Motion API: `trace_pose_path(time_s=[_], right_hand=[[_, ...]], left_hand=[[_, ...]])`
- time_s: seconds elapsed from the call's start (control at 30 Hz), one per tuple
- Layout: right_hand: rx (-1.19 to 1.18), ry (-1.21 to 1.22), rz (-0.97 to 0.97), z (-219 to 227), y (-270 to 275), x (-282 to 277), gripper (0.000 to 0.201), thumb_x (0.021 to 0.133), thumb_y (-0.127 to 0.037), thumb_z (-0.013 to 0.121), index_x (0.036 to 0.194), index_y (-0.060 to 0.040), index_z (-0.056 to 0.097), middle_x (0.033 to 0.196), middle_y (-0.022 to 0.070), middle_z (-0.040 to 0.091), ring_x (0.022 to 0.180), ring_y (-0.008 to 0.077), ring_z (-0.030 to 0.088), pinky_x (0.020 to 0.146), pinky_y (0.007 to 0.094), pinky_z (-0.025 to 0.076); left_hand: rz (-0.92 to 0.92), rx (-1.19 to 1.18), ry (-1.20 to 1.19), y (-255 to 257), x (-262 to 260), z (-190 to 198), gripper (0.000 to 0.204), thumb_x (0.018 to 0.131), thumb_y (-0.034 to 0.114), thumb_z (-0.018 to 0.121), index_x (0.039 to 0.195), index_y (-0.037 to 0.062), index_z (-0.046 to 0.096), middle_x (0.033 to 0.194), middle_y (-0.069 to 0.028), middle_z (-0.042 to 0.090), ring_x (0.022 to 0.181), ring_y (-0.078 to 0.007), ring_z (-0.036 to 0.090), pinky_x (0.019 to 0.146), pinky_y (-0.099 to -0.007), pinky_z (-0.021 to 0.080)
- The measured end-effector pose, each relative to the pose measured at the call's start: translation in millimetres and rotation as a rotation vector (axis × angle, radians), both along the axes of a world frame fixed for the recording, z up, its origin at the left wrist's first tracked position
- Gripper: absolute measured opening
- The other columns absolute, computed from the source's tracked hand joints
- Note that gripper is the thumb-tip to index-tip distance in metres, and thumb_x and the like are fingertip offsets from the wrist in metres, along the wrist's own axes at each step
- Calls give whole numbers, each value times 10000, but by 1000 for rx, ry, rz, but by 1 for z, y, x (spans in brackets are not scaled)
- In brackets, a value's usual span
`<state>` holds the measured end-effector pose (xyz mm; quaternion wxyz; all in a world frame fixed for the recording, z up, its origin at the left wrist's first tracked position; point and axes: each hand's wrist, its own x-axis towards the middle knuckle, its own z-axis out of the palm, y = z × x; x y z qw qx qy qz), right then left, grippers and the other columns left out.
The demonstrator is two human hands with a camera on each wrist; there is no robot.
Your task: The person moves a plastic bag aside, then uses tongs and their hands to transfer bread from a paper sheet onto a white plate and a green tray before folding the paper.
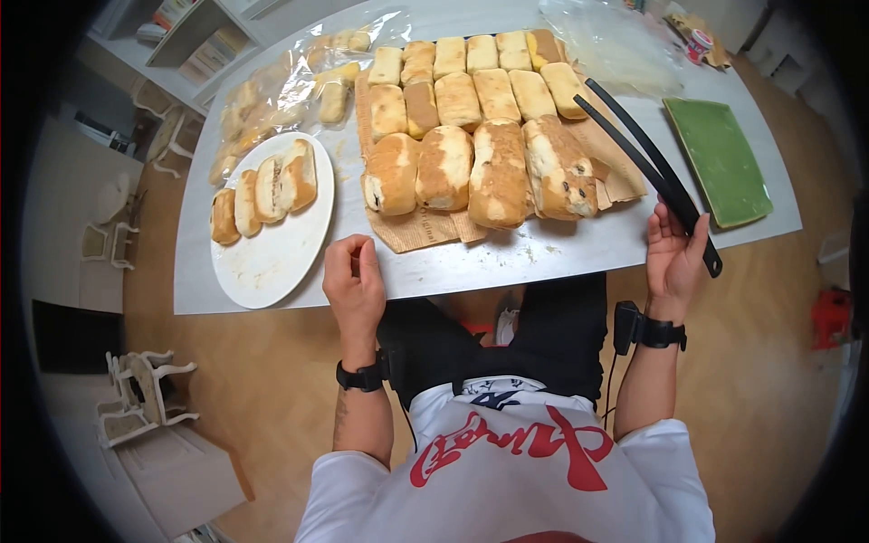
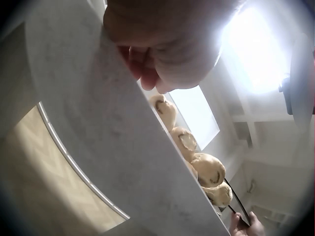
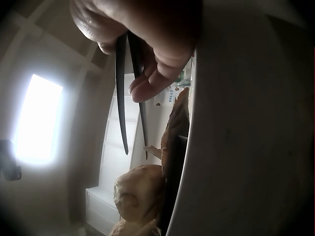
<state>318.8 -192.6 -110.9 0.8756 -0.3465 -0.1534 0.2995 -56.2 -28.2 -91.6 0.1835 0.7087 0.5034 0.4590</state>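
Observation:
My right hand (image 1: pixel 677 253) holds a pair of black tongs (image 1: pixel 681 201) near the handle end, palm turned up. The tong arms stand a little apart and point up-left toward the bread, with nothing between them. At the table's front edge rests my left hand (image 1: pixel 355 276), fingers loosely curled and holding nothing. Rows of bread rolls (image 1: pixel 500 172) lie on printed brown paper (image 1: pixel 412 235) between the hands; the front row's rolls are larger and browner. Left of them, a white oval plate (image 1: pixel 299 237) carries several smaller bread pieces (image 1: pixel 269 188) side by side.
Clear plastic bags with bread (image 1: pixel 262 118) lie at the back left. A flat transparent plastic bag (image 1: pixel 615 45) is at the back right. The green rectangular plate (image 1: pixel 720 163) sits near the table's right edge. A small cup (image 1: pixel 698 45) stands behind it.

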Motion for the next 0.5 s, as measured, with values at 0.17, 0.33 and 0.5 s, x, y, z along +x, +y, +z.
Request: trace_pose_path(time_s=[0.17,0.33,0.5], right_hand=[[-6,39,24,0,2,6,462,1019,-380,479,1293,-13,532,1160,171,659,1007,231,659,910,361,533],[0,40,-8,3,2,5,414,993,-331,552,1259,-14,557,1138,171,669,1015,236,663,906,361,540],[-3,60,-69,2,4,3,405,977,-328,584,1219,-3,577,1114,171,676,1023,255,665,898,367,551]], left_hand=[[-40,134,3,3,-1,-4,155,925,-15,555,1051,-5,644,904,-96,626,801,-184,599,719,-284,484],[-35,135,4,3,-4,-6,176,921,-31,546,1061,-1,648,949,-92,627,829,-171,607,737,-271,488],[-50,154,39,3,-3,-4,152,903,-5,595,1037,18,663,974,-84,632,829,-166,588,693,-265,479]])
